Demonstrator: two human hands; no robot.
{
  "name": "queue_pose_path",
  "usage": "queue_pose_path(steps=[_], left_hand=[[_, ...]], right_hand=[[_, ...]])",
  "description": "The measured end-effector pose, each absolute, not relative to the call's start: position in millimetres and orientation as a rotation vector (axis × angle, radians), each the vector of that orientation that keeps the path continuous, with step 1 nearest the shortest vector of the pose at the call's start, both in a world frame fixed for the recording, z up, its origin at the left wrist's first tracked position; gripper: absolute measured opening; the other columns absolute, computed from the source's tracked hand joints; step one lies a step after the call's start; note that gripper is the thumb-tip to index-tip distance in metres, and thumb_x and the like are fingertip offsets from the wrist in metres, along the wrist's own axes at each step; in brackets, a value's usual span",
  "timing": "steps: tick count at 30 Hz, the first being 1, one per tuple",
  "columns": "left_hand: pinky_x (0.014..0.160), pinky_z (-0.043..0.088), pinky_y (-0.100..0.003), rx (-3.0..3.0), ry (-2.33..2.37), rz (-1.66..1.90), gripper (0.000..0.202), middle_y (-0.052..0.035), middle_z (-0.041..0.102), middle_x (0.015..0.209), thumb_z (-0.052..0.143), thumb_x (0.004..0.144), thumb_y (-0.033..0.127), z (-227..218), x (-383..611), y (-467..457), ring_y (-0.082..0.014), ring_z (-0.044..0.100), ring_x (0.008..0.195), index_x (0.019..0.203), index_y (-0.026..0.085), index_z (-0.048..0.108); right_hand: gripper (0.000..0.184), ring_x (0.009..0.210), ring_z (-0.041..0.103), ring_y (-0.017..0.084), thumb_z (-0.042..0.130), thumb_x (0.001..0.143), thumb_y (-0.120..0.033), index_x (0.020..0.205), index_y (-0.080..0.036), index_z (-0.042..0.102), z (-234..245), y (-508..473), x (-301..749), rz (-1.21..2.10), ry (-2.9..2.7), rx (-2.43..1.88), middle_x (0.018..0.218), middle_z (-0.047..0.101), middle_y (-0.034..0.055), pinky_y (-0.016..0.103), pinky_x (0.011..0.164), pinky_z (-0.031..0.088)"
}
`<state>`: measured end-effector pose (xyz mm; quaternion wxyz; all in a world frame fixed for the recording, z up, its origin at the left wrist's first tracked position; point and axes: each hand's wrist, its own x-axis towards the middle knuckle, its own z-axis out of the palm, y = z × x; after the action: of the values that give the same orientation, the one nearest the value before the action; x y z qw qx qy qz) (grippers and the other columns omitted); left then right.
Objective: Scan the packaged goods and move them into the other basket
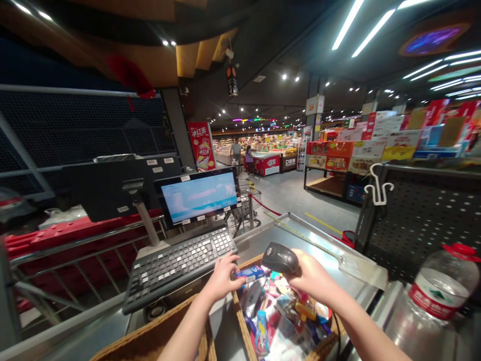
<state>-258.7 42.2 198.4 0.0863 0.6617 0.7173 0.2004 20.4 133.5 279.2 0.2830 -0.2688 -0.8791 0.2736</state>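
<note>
My right hand (313,276) is wrapped around a black handheld barcode scanner (280,257), its head turned left over a wicker basket (242,326). My left hand (224,277) is at the basket's far left corner, thumb and fingers around the near end of a small blue packet (252,273). Many small colourful packaged goods (281,306) fill the basket, among them a blue tube-shaped item (262,333) standing at the left. The scanner's dark cable (338,331) runs down past my right wrist.
A black keyboard (180,265) and a lit monitor (201,195) stand to the left. Another wicker basket (150,333) lies at lower left. The metal counter (311,235) stretches ahead. At right are a large clear bottle with red cap (438,288) and a perforated black panel (432,215).
</note>
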Motion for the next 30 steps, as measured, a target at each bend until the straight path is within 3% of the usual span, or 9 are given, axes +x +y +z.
queue_pose_path(steps=[8,15,30], left_hand=[[0.112,0.008,-0.069,2.152,2.356,0.78,0.02,-0.0079,0.047,0.144,0.06,0.078,0.039,245.4,-278.8,18.4,-0.035,0.026,0.142,0.088,0.023,0.062],[0.11,0.01,-0.07,2.201,2.439,0.86,0.021,-0.007,0.049,0.142,0.06,0.079,0.041,270.6,-298.1,-2.9,-0.034,0.028,0.141,0.09,0.024,0.062],[0.111,0.013,-0.068,2.087,2.602,0.907,0.021,-0.008,0.052,0.139,0.06,0.08,0.042,274.0,-335.3,-52.5,-0.033,0.03,0.14,0.089,0.023,0.061]], right_hand=[[0.043,0.107,0.059,0.029,0.057,0.066,-0.013,0.107,-0.018,0.065,286.2,123.7,5.8,0.737,-2.307,-0.715,0.113,0.066,0.0102,0.042,0.095,0.046],[0.053,0.113,0.057,0.029,0.058,0.065,-0.012,0.117,-0.017,0.062,289.6,105.2,-13.9,0.727,-2.316,-0.624,0.12,0.064,0.0109,0.042,0.101,0.043],[0.052,0.112,0.058,0.028,0.058,0.067,-0.011,0.118,-0.021,0.063,301.6,62.8,-38.5,0.783,-2.41,-0.4,0.118,0.065,0.0092,0.039,0.097,0.046]])
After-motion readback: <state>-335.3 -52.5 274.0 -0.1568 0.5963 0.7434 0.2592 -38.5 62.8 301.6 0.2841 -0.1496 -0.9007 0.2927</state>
